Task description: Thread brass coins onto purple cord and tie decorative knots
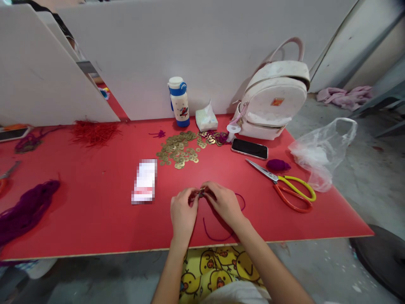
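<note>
My left hand (182, 211) and my right hand (223, 202) meet over the red table (95, 219), fingers pinched together on a small brass coin (201, 193) between them. A purple cord (218, 236) runs from under my right hand and loops across the table toward the near edge. A heap of brass coins (177, 148) lies beyond my hands, with several coins tied with purple cord (214, 137) at its right end.
Scissors (286, 188), a purple thread ball (278, 164), a phone (249, 148), a white backpack (275, 101), a bottle (178, 101), tissues (206, 119) and a plastic bag (322, 152) lie right and back. Purple yarn (25, 209) and red threads (93, 131) lie left. A blurred card (144, 180) lies nearby.
</note>
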The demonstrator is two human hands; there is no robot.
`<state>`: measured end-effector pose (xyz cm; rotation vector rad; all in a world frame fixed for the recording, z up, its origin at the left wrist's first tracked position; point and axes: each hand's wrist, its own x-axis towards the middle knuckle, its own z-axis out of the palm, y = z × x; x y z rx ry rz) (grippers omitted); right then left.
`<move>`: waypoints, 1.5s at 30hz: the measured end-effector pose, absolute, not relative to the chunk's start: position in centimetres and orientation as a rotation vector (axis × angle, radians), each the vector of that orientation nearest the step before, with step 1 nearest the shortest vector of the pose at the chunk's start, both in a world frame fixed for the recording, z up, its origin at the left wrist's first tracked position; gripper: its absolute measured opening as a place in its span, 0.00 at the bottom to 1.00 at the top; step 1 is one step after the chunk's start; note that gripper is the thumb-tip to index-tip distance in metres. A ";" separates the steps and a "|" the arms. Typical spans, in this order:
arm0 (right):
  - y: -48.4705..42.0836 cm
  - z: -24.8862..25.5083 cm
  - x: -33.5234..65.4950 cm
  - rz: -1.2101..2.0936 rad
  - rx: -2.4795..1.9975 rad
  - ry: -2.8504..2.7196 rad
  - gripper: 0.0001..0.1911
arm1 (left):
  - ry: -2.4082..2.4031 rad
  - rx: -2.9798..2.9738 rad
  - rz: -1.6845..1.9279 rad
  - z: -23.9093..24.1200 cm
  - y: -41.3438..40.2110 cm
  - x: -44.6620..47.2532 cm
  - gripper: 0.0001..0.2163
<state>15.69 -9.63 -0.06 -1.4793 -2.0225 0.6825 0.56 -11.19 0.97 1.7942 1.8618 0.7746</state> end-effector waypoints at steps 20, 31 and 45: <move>-9.5 -0.1 15.4 0.736 -1.496 -1.976 0.07 | 1.896 1.808 0.803 0.9 -11.3 0.7 0.06; -9.5 0.0 15.7 0.738 -1.480 -1.957 0.08 | 1.884 1.816 0.826 0.8 -11.3 0.8 0.06; -9.4 0.0 15.6 0.680 -1.504 -1.986 0.09 | 1.874 1.836 0.791 1.1 -10.8 1.4 0.05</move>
